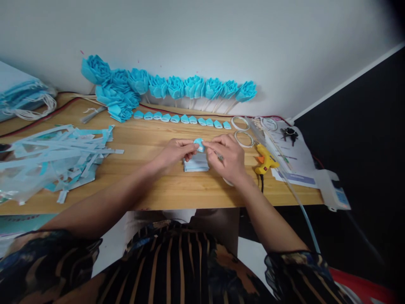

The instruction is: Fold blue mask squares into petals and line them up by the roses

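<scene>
Between my two hands, over the middle of the wooden table, is a small folded blue piece [199, 144]. My left hand [179, 152] pinches it from the left side. The fingertips of my right hand [228, 157] press on its right edge, with the fingers bent together. Just below the piece, a stack of pale blue folded sheets [195, 164] lies on the table, partly hidden by my hands. Behind them runs a row of small folded blue pieces [175, 119].
Blue flowers on sticks [194, 87] lean on the wall behind. Cut strips [79, 154] spread over the left side of the table [177, 196]. At right are a yellow glue gun [265, 159], wire rings [244, 139], keys [289, 135] and papers [302, 162].
</scene>
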Tool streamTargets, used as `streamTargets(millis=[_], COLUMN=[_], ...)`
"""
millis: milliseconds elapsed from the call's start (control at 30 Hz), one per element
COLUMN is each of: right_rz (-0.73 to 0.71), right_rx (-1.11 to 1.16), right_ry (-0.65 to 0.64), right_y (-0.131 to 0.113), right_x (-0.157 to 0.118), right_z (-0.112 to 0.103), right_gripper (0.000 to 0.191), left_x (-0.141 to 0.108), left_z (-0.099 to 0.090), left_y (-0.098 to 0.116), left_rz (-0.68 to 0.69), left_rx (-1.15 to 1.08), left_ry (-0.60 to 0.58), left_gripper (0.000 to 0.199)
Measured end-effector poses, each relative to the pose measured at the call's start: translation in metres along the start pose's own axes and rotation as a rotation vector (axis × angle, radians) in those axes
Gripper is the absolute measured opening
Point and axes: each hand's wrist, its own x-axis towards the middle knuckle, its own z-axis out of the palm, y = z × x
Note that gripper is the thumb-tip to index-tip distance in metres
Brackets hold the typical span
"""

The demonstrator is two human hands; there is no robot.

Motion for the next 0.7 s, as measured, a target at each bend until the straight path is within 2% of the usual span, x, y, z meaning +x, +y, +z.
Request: streamTargets(millis=[133,200,267,367,533,700], right_rz=[0.362,0.521,0.62,0.673,0.644,0.628], right_rx=[0.329,0.52,0.659,0.762,0.807,0.808], right_ry=[0.054,0.023,-0.036,-0.104,-0.172,-0.186], right_y=[0.0,0.002,0.004,0.004,0.004,0.01], right_x=[0.004,0.005,0.006,0.006,0.009,0.013], right_z=[-0.001,0.001,0.004,0.008,0.016,0.024], right_gripper=[0.028,0.031,0.032,0.034,0.045,0.049], left_x=[-0.001,-0.001,-0.002,-0.001,-0.002,-0.003], left_z=[0.0,0.001,0.001,0.001,0.001,0.001], left_y=[0.002,0.004,0.004,0.004,0.006,0.009], left_rz=[0.005,0.012,0.031,0.063,0.082,0.095], left_rx=[0.022,0.044,0.063,0.084,0.081,0.142], left_ry=[-0.006,0.002,0.008,0.0,0.001,0.026], left_gripper=[0.034,0.034,0.033,0.031,0.027,0.024])
